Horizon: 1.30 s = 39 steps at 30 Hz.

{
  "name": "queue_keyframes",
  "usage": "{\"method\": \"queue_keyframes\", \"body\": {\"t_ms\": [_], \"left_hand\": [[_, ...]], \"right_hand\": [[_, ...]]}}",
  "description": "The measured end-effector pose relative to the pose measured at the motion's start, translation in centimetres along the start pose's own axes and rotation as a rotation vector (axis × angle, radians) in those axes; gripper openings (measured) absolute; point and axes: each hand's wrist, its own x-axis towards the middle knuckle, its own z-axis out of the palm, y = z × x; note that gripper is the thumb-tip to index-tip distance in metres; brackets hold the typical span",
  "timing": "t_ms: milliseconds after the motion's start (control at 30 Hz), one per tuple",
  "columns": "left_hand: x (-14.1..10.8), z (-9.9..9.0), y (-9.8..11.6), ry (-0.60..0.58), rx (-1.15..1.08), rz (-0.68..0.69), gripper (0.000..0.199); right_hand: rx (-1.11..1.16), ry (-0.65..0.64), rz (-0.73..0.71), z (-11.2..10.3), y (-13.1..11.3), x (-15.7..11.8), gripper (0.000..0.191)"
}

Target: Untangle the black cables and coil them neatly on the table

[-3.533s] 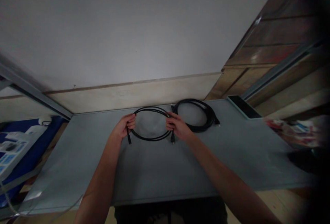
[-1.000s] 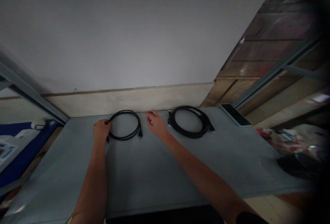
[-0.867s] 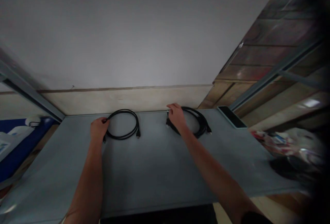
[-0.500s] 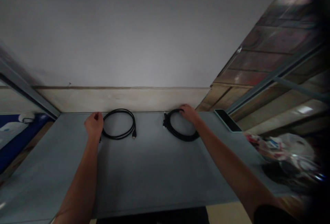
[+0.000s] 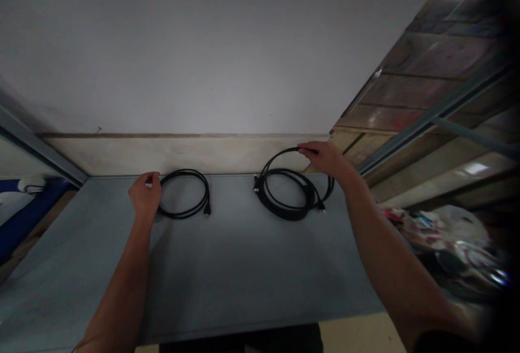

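Observation:
My right hand (image 5: 323,157) pinches a raised loop of black cable (image 5: 280,152) between thumb and fingertips. Under that loop, the thicker part of the coil (image 5: 284,213) rests on the grey tabletop (image 5: 244,266), with a connector end (image 5: 256,184) at its left and another plug (image 5: 321,206) at its right. Further left lies a second, thinner coiled black cable (image 5: 184,215), its plug (image 5: 207,210) pointing toward me. Beside this coil's left edge is my left hand (image 5: 145,195), fingers curled together; whatever is between them, if anything, is hidden.
A pale wall (image 5: 219,71) rises behind the table's back edge. Metal posts (image 5: 40,144) stand at both sides. Off the right side are plastic bags and clutter (image 5: 455,228); off the left is a blue surface with a white object (image 5: 31,184).
My right hand has lifted a loop of the right cable up and to the right, opening the coil. The phone at right is now hidden by my arm. My left hand has hardly moved.

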Motion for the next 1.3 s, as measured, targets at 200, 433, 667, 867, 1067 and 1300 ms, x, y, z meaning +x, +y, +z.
{"method": "queue_keyframes", "body": {"t_ms": [200,433,667,867,1067,1300], "left_hand": [[-2.8,0.4,4.5,-0.221,-0.302,0.163,0.041],[-9.6,0.7,11.1,-0.914,-0.97,0.099,0.059],[-14.0,1.6,13.4,-1.283,-0.998,0.027,0.036],[-15.7,3.8,13.4,-1.192,-1.06,-0.181,0.033],[-14.6,4.0,13.5,-0.877,-1.025,-0.314,0.046],[-14.1,3.5,13.2,-0.921,-0.928,-0.308,0.044]], "right_hand": [[0.226,-0.093,-0.021,-2.4,-6.4,-1.8,0.038],[0.277,-0.118,-0.012,-1.5,-9.5,-2.1,0.031],[0.26,-0.289,-0.001,2.6,-5.8,-1.6,0.025],[0.192,-0.396,-0.114,7.1,-6.9,-1.2,0.015],[0.317,-0.403,-0.212,2.3,-11.6,-1.3,0.019],[0.56,-0.528,-0.144,-0.2,-12.5,-0.3,0.038]]}}
